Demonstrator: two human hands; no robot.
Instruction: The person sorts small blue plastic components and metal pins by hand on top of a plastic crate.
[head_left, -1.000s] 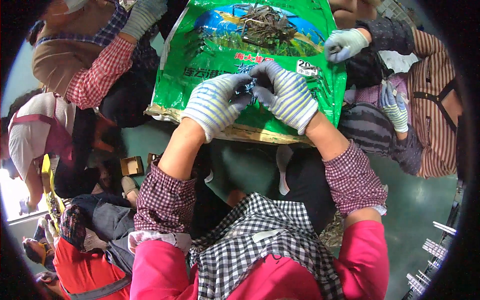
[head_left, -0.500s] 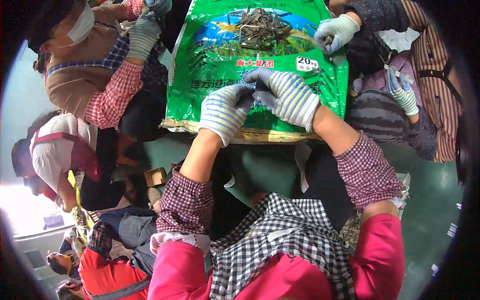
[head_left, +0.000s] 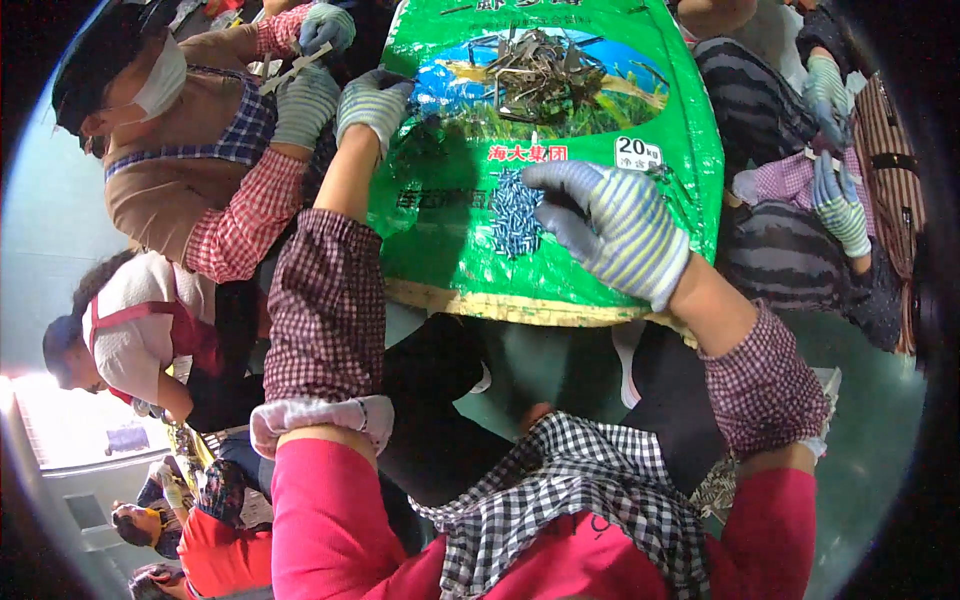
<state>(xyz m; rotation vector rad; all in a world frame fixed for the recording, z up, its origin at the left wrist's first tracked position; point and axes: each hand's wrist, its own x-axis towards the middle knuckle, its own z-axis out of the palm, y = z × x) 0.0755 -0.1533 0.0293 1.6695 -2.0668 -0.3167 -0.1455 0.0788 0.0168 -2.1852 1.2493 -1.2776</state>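
A green plastic sack (head_left: pixel 640 270) lies flat before me. On its near middle is a heap of small, shiny blue-grey metallic pieces (head_left: pixel 517 218), short and rod-like. My right hand (head_left: pixel 625 230), in a striped knit glove with grey fingertips, hovers at the heap's right side. Its thumb and forefinger are bent and apart, with nothing visible between them. My left hand (head_left: pixel 372 108), gloved the same way, is at the sack's left edge. Its fingers are drawn together; whatever they hold is hidden. Farther back on the sack sits a tangled pile of thin dark metal strips (head_left: pixel 545 75).
On the left, a masked person's gloved hands (head_left: pixel 305 105) hold a pale strip. At the right, another person's gloved hands (head_left: pixel 838 200) are close to the sack. More thin dark pieces (head_left: pixel 680 190) lie along its right side. Other people sit at the lower left.
My hands have parted: the left went up and left to the sack's edge, the right slid slightly right and down. The blue-grey heap now shows. The hand at the sack's far right has withdrawn.
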